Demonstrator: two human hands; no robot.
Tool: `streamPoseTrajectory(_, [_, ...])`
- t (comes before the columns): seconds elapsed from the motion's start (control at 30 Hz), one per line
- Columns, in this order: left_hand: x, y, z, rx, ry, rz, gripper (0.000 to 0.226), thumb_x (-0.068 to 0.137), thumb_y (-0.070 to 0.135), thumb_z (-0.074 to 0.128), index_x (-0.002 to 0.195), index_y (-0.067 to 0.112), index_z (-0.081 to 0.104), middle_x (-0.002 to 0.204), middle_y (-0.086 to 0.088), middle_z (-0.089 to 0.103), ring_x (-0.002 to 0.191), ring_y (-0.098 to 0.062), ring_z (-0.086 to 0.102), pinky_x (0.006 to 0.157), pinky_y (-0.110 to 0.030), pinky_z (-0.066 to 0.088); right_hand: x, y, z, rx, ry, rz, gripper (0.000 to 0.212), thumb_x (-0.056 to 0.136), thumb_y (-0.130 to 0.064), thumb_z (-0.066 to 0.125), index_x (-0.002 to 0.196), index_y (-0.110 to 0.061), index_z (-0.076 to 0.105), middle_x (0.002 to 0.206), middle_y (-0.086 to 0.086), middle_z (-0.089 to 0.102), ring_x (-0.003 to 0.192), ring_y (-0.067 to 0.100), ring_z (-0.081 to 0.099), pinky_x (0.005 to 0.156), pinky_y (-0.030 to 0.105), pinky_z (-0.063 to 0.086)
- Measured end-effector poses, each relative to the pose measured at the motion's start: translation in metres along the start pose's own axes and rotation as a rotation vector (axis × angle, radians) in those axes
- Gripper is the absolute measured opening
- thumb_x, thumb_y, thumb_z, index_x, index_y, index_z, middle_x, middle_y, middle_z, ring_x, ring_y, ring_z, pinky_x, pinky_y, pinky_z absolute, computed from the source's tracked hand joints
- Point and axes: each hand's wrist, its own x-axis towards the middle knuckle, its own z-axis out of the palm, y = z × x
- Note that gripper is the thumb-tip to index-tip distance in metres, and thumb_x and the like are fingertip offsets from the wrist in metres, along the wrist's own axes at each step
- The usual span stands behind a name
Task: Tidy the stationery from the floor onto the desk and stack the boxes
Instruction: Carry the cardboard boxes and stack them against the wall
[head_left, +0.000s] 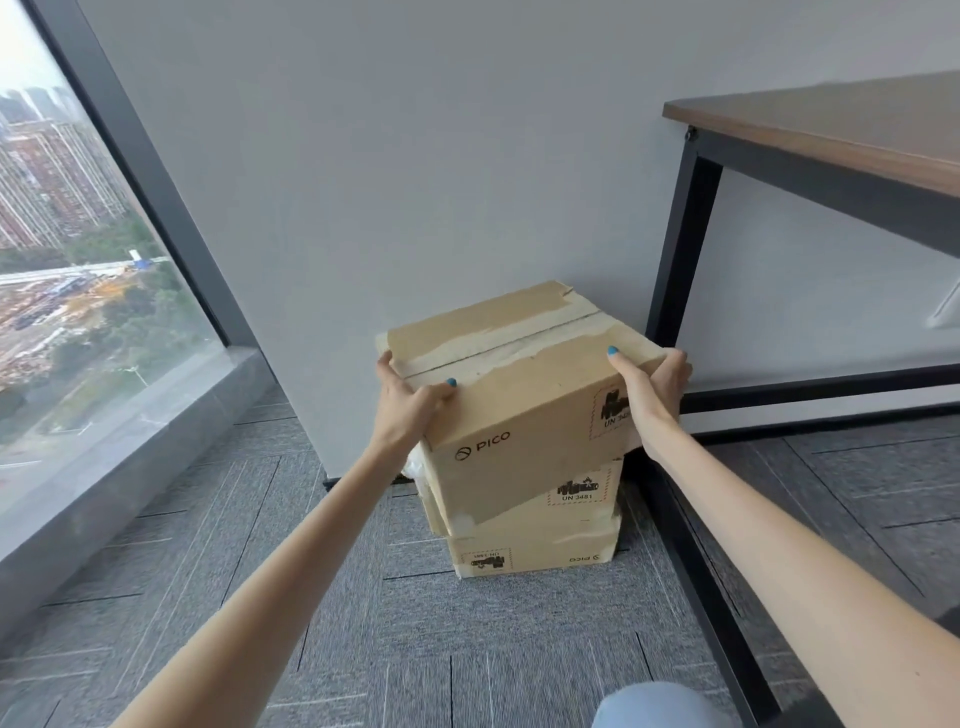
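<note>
Nearest, our denim knee (660, 706) shows above the grey carpet floor (260, 571). Reaching out, our left hand (410, 410) and right hand (657, 389) grasp the top box (519, 395) at opposite ends, thumbs on the lid, fingers (675, 364) wrapped round the sides. We judge this hold steadies it for squaring. It sits tilted and askew over two stacked boxes (545, 558) against the wall (415, 156), so the stack seems unfinished. Beyond, to the right, stands the worktop (831, 130); no stationery shows.
</note>
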Motion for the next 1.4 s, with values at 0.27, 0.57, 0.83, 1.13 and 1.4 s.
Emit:
streamPoseTrajectory(0.27, [0.05,0.014,-0.012,-0.072,-0.033,-0.021,0.072,0.084,0.007,0.068,0.141,0.012,0.025,0.115,0.003,0.055,0.107,-0.018,0.059,0.074,-0.02,0.051,-0.013,0.007,0.013,-0.049,-0.01,-0.089,0.054,0.078,-0.044,0.072,0.104,-0.018,0.033,0.113,0.001,0.036,0.112,0.022,0.045,0.084,0.041,0.047])
streamPoseTrajectory(0.57, [0.088,0.009,-0.009,-0.063,-0.123,-0.036,0.069,0.083,0.012,0.07,0.141,0.014,0.033,0.126,0.001,0.056,0.102,-0.013,0.062,0.077,-0.024,0.052,-0.014,0.011,0.019,-0.111,0.077,-0.104,0.062,0.074,-0.052,0.073,0.109,-0.016,0.036,0.112,-0.003,0.036,0.111,0.02,0.045,0.076,0.036,0.044])
streamPoseTrajectory(0.83, [0.094,-0.007,-0.011,-0.086,-0.143,-0.061,0.067,0.085,0.01,0.067,0.143,0.016,0.032,0.127,0.001,0.055,0.091,-0.006,0.062,0.068,-0.019,0.05,-0.024,0.009,0.028,-0.188,0.134,-0.114,0.066,0.072,-0.061,0.068,0.11,-0.016,0.036,0.118,0.0,0.041,0.11,0.018,0.044,0.07,0.035,0.045])
streamPoseTrajectory(1.13, [0.088,-0.058,-0.032,-0.12,-0.154,-0.075,0.056,0.088,0.055,0.046,0.131,0.02,0.053,0.134,-0.01,0.056,0.123,-0.027,0.055,0.096,-0.042,0.048,-0.028,0.041,0.011,-0.015,-0.095,-0.067,0.083,0.071,-0.054,0.076,0.131,-0.019,0.032,0.128,0.001,0.047,0.115,0.015,0.049,0.091,0.035,0.044])
streamPoseTrajectory(1.4, [0.045,-0.126,-0.025,0.125,0.017,0.038,0.073,0.071,-0.02,0.031,0.132,0.017,0.049,0.137,0.003,0.05,0.126,-0.009,0.044,0.104,-0.033,0.039,-0.024,0.105,-0.003,-0.317,-0.272,0.094,0.07,0.075,-0.023,0.081,0.133,-0.011,0.043,0.13,0.006,0.059,0.12,0.024,0.055,0.094,0.035,0.04])
